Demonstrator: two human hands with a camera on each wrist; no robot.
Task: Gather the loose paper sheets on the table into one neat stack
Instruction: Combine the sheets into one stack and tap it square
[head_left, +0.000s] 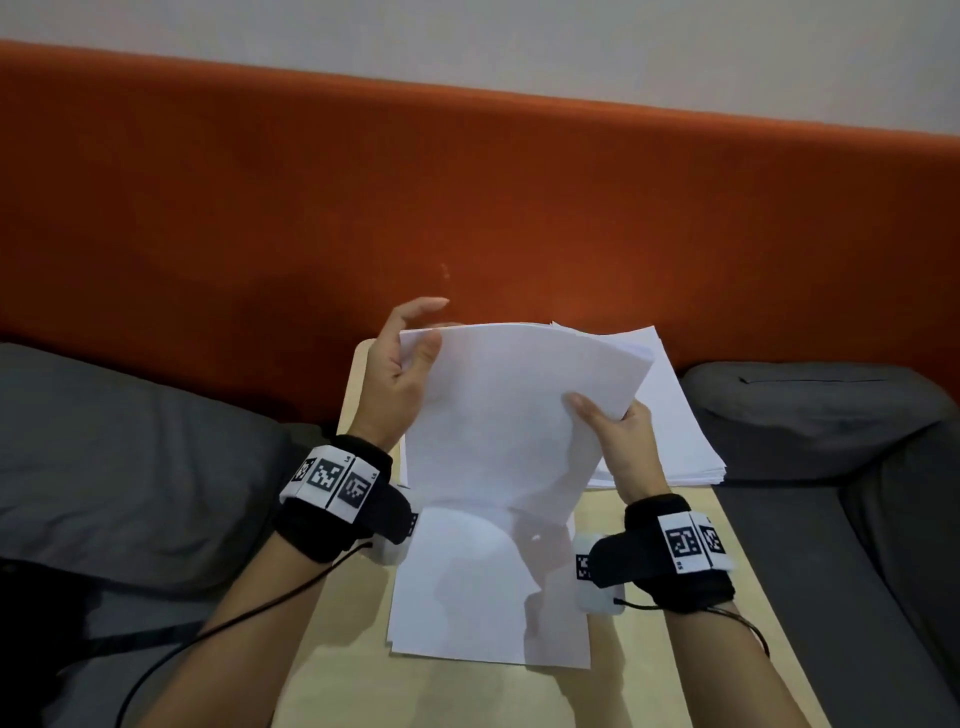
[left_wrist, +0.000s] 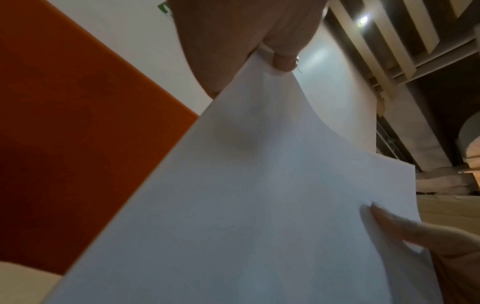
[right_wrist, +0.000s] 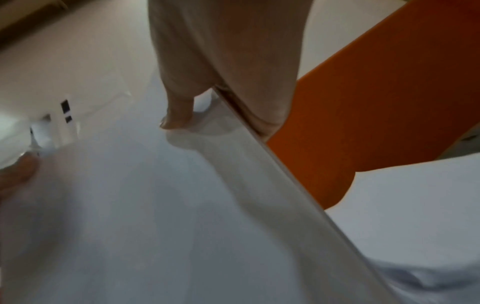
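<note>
Two hands (head_left: 397, 382) (head_left: 621, 441) gripping blank sheet (head_left: 511, 410), unmarked stack (head_left: 670, 431) behind

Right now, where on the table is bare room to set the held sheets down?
Bare wood shows on the table right of the near flat sheet and in front of it. The far end is crowded: the paper stack fills it. Both hands, left and right, hold the lifted sheets above the middle.
</note>
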